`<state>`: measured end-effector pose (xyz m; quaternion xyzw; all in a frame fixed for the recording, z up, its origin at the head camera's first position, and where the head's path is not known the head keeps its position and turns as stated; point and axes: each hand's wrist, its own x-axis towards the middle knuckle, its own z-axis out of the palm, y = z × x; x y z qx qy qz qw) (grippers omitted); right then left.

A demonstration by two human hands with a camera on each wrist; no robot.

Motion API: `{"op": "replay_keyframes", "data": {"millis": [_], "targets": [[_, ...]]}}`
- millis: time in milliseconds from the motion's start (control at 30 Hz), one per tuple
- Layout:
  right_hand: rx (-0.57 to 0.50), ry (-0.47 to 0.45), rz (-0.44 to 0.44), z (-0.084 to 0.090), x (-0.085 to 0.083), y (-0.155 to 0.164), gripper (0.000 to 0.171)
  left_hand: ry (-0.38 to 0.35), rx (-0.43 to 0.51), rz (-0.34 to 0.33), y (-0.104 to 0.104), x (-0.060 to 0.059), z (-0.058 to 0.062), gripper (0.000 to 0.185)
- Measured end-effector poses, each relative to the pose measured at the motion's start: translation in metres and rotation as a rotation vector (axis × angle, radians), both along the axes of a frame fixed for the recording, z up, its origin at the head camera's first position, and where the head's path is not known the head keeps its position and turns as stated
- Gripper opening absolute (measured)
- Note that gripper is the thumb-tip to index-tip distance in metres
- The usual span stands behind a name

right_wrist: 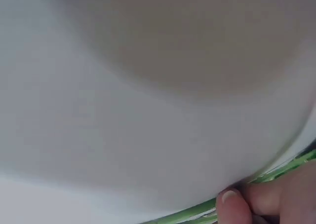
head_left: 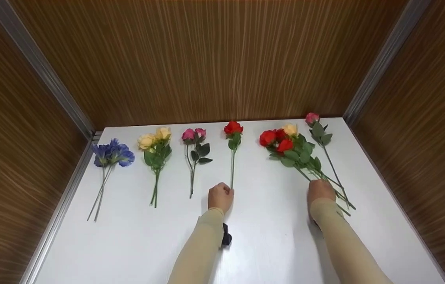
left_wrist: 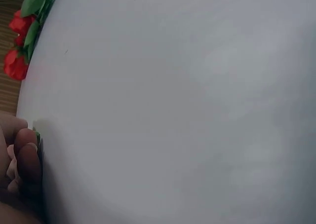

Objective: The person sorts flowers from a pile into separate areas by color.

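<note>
Left hand (head_left: 221,196): pinched red rose (head_left: 234,141) by stem, bloom ahead | Right hand (head_left: 321,191): gripped mixed bunch (head_left: 299,153) by stems, blooms ahead, leftward

Right hand (right_wrist: 284,197) pinches green stems (right_wrist: 190,212) at lower right; white surface (right_wrist: 74,120) beyond (broad shadow (right_wrist: 197,46) across it).

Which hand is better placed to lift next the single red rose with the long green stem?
Likely the left hand: it pinches that red rose by its stem, while the right hand grips the red-and-yellow rose bunch.
</note>
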<state>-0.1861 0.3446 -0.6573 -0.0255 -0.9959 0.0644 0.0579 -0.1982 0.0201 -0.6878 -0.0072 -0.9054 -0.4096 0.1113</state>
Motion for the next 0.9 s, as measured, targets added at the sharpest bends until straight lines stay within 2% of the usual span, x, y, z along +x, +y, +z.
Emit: {"op": "replay_keyframes", "data": {"millis": [133, 367, 500, 633, 767, 900], "targets": [[0.070, 0.001, -0.003, 0.000, -0.005, -0.006, 0.013, -0.030, 0.017, 0.014, 0.000, -0.001, 0.001, 0.015], [0.126, -0.079, -0.010, 0.003, -0.009, -0.008, 0.014, -0.033, 0.029, 0.012, 0.002, -0.001, 0.001, 0.015], [0.171, -0.055, -0.018, -0.001, -0.010, -0.012, 0.015, -0.039, 0.024, 0.011, 0.001, -0.001, 0.000, 0.015], [0.151, -0.030, -0.053, -0.007, -0.011, -0.018, 0.018, -0.064, 0.028, 0.009, -0.001, -0.001, 0.001, 0.015], [0.191, -0.071, -0.055, -0.010, -0.013, -0.016, 0.017, -0.053, 0.039, -0.001, -0.003, -0.002, 0.002, 0.014], [0.098, -0.119, -0.041, -0.004, -0.016, -0.008, 0.011, -0.074, 0.046, 0.000, -0.003, -0.001, 0.002, 0.014]]}}
